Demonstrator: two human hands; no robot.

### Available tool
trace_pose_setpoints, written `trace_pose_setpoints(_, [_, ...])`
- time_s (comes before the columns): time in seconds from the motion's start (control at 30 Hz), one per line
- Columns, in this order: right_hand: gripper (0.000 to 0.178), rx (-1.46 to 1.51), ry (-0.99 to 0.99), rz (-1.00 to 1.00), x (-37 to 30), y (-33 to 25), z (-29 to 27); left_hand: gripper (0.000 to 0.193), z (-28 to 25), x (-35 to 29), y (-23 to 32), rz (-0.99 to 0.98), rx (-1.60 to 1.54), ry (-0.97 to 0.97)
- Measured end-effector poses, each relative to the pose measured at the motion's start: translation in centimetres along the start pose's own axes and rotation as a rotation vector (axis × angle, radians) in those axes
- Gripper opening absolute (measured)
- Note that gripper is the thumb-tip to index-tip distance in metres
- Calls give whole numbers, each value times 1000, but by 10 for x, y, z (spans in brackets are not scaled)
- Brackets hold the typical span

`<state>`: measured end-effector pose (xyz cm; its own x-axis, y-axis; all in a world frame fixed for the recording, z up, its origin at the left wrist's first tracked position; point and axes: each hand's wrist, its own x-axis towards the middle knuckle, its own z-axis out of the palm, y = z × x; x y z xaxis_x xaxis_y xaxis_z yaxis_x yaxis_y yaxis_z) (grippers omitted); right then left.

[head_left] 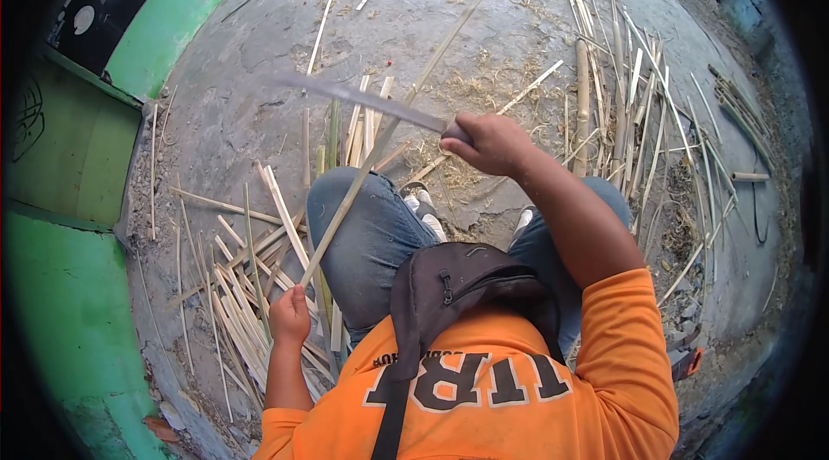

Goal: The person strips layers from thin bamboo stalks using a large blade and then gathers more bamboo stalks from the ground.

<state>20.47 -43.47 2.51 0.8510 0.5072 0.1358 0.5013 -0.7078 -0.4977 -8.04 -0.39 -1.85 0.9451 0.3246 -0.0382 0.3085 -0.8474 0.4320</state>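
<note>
My left hand is closed round the near end of a long bamboo strip. From there the strip slants up and away to the right, passing over my left knee. In my right fist is the handle of a machete. Its long grey blade points left and crosses the strip beyond my knees; whether the two touch, I cannot tell. Motion blurs the blade's tip.
Many pale bamboo strips lie heaped at my left. More strips and a thick bamboo pole lie at the right. Shavings litter the concrete floor. An orange-handled tool rests at lower right. A green wall borders the left; people sit far right.
</note>
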Motion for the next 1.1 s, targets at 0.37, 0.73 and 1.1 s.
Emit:
trace_pose_setpoints(0.37, [52, -61, 55, 174, 13, 39, -13, 57, 6, 7, 3, 72, -38, 43])
trace_pose_setpoints(0.73, [51, -186, -61, -138, 1, -9, -5, 57, 0, 9, -3, 76, 7, 41])
trace_pose_setpoints(1.1, [52, -10, -7, 109, -1, 10, -17, 56, -9, 14, 2, 99, 21, 41])
